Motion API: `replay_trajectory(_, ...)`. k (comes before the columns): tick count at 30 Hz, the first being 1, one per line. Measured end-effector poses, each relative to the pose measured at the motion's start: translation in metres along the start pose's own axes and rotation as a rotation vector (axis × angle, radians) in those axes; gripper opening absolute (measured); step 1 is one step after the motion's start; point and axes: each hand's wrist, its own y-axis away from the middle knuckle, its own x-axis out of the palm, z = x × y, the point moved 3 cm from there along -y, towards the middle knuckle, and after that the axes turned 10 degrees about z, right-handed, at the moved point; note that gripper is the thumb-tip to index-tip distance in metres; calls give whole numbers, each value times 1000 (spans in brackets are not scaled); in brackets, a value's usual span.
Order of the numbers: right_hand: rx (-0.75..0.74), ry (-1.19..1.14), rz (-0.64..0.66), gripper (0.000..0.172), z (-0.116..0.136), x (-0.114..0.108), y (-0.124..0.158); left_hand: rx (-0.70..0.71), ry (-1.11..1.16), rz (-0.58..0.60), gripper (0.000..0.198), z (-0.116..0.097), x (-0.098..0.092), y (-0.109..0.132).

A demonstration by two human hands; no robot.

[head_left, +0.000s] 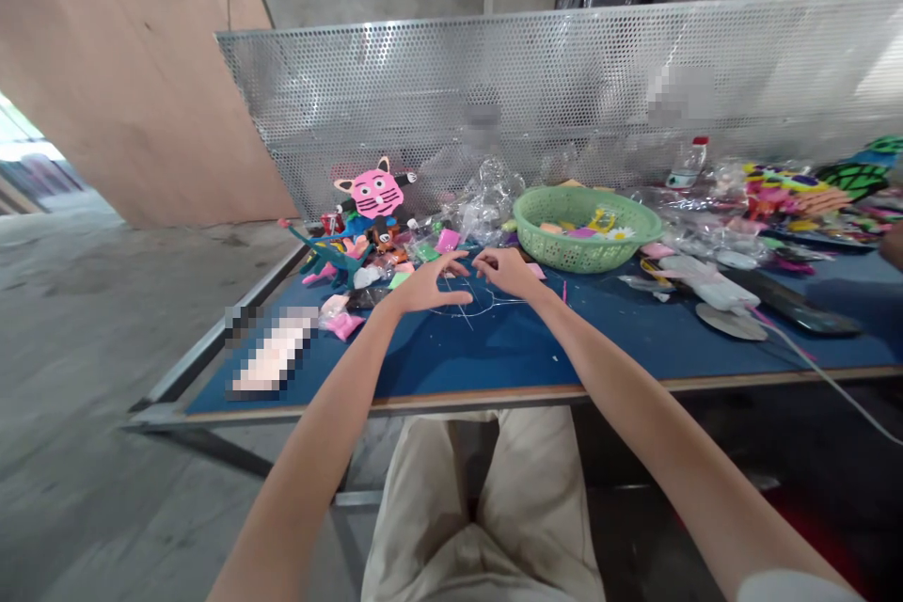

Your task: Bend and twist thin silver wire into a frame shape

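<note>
Head view of a desk (451, 367) with a blue top. We see both hands above its near middle, around a thin pale wire (492, 304). The wire lies on the blue surface as a rough loop, with one length running off to the right and another crossing the loop at a slant. The left hand (430, 287) is spread, its thumb well apart from its fingers, and we make out nothing in its grasp. The right hand (506, 271) is curled, thumb near forefinger; whether it pinches part of the wire we cannot tell. Behind the hands we note crumpled plastic (486, 207) and, to the right, a green basket (568, 252) holding small coloured pieces. To the left stand a pink cat (376, 194) and a teal figure (337, 261), with a pink packet (343, 326) nearer us. A red-capped bottle (686, 171) stands beyond the basket, before a perforated panel (423, 80).
</note>
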Motion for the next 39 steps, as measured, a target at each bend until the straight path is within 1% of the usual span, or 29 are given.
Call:
replay_trajectory(2, 24, -5, 7, 19, -1, -2, 1, -21, -27, 58, 111, 7, 0, 4)
replay_trajectory(3, 39, -12, 6, 19, -2, -3, 1, -33, -35, 81, 119, 10, 0, 5)
replay_trajectory(5, 77, -38, -6, 19, -3, -4, 1, -54, -63, 134, 126, 16, 2, 6)
replay_trajectory(6, 97, -53, -17, 19, -4, -5, 1, -71, -86, 169, 125, 19, 4, 5)
replay_trajectory(8, 140, -77, -54, 18, -7, -7, 1, -121, -152, 234, 115, 23, 7, 3)
replay_trajectory(10, 180, -81, -102, 19, -10, -9, -1, -174, -225, 264, 98, 25, 9, 2)
replay_trajectory(12, 218, -76, -143, 18, -15, -10, -3, -202, -272, 243, 84, 24, 8, 1)
replay_trajectory(14, 239, -69, -167, 18, -21, -10, -5, -209, -271, 206, 80, 21, 6, 1)
replay_trajectory(18, 222, -69, -206, 19, -30, -10, -7, -228, -136, 192, 72, 13, 1, 3)
replay_trajectory(21, 196, -52, -242, 21, -29, -12, -5, -225, -17, 209, 57, 9, -3, 5)
replay_trajectory(23, 158, -42, -214, 23, -25, -12, -4, -219, 28, 236, 51, 8, -4, 6)
replay_trajectory(25, 122, -34, -166, 23, -20, -10, -4, -243, 45, 238, 49, 11, -5, 7)
replay_trajectory(26, 114, -27, -150, 23, -18, -10, -4, -264, 28, 220, 49, 14, -6, 7)
replay_trajectory(28, 143, -7, -149, 23, -16, -10, -3, -292, -68, 143, 47, 20, -8, 6)
replay_trajectory(30, 221, 13, -161, 24, -18, -11, -3, -291, -189, 55, 48, 24, -11, 5)
replay_trajectory(32, 310, 27, -163, 24, -22, -12, -2, -260, -239, 9, 50, 23, -12, 5)
replay_trajectory(34, 380, 36, -160, 24, -24, -13, -1, -212, -206, 53, 53, 19, -11, 5)
replay_trajectory(36, 419, 40, -165, 24, -25, -15, 0, -187, -171, 156, 64, 15, -7, 6)
replay_trajectory(38, 435, 41, -174, 24, -25, -16, 1, -221, -176, 263, 75, 12, -3, 7)
replay_trajectory(39, 436, 41, -179, 24, -24, -17, 1, -250, -192, 304, 76, 12, -1, 7)
